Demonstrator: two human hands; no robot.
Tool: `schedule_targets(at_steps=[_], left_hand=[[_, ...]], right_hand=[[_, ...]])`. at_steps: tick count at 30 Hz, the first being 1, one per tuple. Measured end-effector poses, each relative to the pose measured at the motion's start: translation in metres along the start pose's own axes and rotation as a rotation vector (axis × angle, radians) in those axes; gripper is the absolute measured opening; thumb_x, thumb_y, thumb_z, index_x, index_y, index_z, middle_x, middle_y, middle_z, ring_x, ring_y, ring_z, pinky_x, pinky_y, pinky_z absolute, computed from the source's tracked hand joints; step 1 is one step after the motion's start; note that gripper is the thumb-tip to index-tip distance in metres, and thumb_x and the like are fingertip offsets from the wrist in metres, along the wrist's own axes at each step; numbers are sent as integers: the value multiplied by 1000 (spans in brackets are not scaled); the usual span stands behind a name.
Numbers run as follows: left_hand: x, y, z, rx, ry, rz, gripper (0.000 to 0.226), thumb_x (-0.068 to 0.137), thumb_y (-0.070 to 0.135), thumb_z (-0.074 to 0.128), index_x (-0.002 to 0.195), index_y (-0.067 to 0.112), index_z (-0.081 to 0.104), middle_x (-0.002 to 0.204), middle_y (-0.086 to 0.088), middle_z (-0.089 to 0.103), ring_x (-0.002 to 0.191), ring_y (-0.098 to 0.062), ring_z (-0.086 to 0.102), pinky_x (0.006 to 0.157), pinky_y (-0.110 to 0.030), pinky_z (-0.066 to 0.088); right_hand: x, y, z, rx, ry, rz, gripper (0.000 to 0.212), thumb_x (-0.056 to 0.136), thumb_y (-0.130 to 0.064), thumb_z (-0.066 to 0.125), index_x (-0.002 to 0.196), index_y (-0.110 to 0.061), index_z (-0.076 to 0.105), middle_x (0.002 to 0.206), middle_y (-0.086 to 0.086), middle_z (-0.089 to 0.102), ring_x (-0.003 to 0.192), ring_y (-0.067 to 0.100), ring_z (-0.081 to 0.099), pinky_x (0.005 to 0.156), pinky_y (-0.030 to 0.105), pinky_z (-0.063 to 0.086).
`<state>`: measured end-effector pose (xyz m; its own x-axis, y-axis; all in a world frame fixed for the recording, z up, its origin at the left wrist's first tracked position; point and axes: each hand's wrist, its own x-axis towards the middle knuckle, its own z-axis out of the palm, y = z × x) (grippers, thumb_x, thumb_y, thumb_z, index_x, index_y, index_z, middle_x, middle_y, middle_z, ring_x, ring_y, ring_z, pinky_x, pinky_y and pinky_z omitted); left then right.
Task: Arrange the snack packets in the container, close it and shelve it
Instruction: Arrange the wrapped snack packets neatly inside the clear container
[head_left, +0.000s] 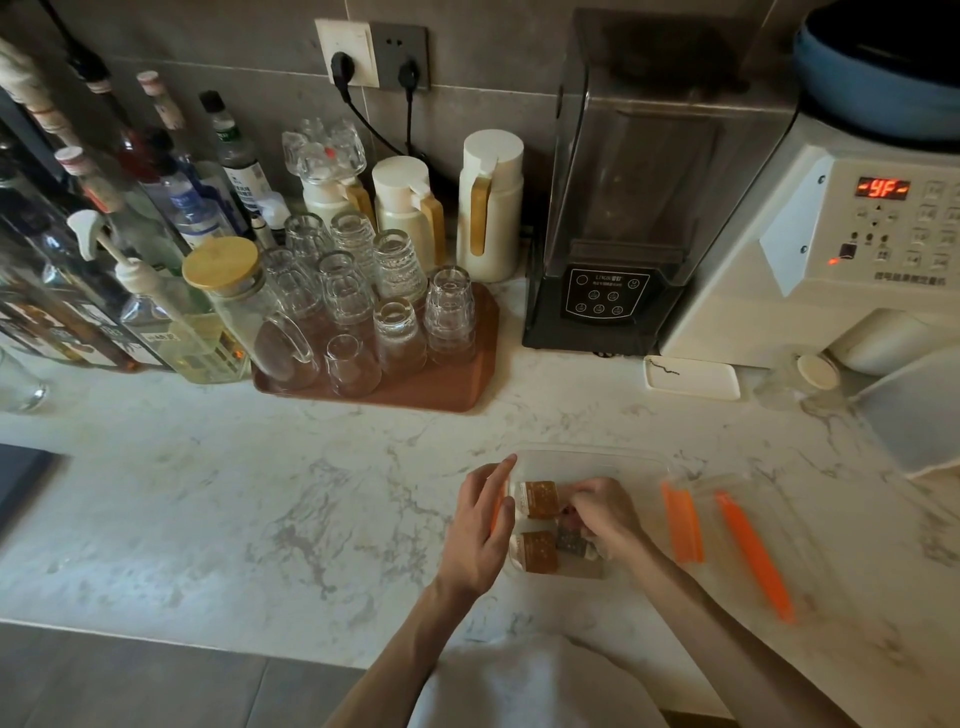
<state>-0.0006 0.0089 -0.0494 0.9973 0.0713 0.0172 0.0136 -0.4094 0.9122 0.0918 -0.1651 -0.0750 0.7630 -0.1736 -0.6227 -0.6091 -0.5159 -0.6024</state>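
A clear plastic container (592, 457) with orange side clips sits on the marble counter near the front edge. Inside lie two brown snack packets, one at the back (540, 499) and one at the front (537, 552), plus a dark packet (570, 540). My left hand (480, 525) rests against the container's left side with fingers apart. My right hand (605, 512) is inside the container, fingers pinched on the dark packet. The clear lid (727, 540) with two orange clips lies flat just right of the container.
A brown tray (457, 384) of upturned glasses stands behind, with bottles at the left and white jugs behind it. A black blender (608, 291) and a white machine (831, 249) line the back right. A small white dish (693, 376) and a translucent bin (914, 421) sit right.
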Motion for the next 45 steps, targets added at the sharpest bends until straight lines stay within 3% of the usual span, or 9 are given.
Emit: schedule_targets(at_steps=[5,11,16,19,21,25,28,37,45], left_hand=[[0,-2,1,-1,1,-2,54,103,46,30,153,27,39,135,10,44,133,-14,46,111,-40,44],[1,-2,1,-11,8,-6,52,104,44,31,152,26,40,135,12,44,133,-17,46,111,-42,43],[1,-1,1,-12,5,-6,52,104,44,30,152,26,40,134,9,45,132,-18,47,110,-43,45],[1,-2,1,-12,9,-7,52,104,44,30,152,26,40,134,9,45,132,-17,47,110,-43,45],[1,-2,1,-13,8,-8,51,104,45,30,152,28,40,135,10,45,132,-18,47,110,-42,45],[1,-2,1,-13,6,-13,51,104,46,31,152,29,40,136,8,45,133,-18,47,110,-43,45],[1,-2,0,-17,3,-18,52,104,46,31,152,27,40,136,6,45,133,-18,47,110,-44,45],[2,-3,1,-29,12,-1,53,104,43,31,151,22,42,135,4,46,131,-18,48,109,-44,45],[2,-4,0,-15,10,19,51,105,42,31,152,24,41,135,8,46,132,-17,47,110,-43,44]], right_hand=[[-4,-8,2,23,-144,51,19,88,-12,58,90,-11,77,80,11,77,64,25,72,42,24,41],[-7,-5,8,-111,-155,-47,22,89,-11,57,93,-20,77,63,-1,73,47,11,66,44,21,48],[-1,0,-9,-457,-96,-319,28,93,-14,58,114,-28,69,110,-4,71,93,15,66,76,29,56],[-1,2,-17,-775,-168,-466,48,84,-21,72,128,-35,58,116,-2,56,104,21,61,86,32,52],[-3,5,-16,-967,-177,-525,59,84,-18,72,135,-36,50,116,3,51,102,24,60,86,33,52],[-5,8,-19,-1190,-76,-632,46,90,-7,61,132,-23,52,120,9,52,98,25,63,83,34,51],[-5,7,-27,-1220,-49,-666,35,92,-6,56,124,-19,56,120,8,54,99,25,62,77,32,48],[-8,10,-35,-1260,-60,-683,45,85,-15,70,126,-20,53,120,8,47,98,26,63,78,36,53],[-12,6,-50,-1168,-28,-783,18,93,-10,57,108,-19,59,107,2,51,90,24,62,63,34,42]])
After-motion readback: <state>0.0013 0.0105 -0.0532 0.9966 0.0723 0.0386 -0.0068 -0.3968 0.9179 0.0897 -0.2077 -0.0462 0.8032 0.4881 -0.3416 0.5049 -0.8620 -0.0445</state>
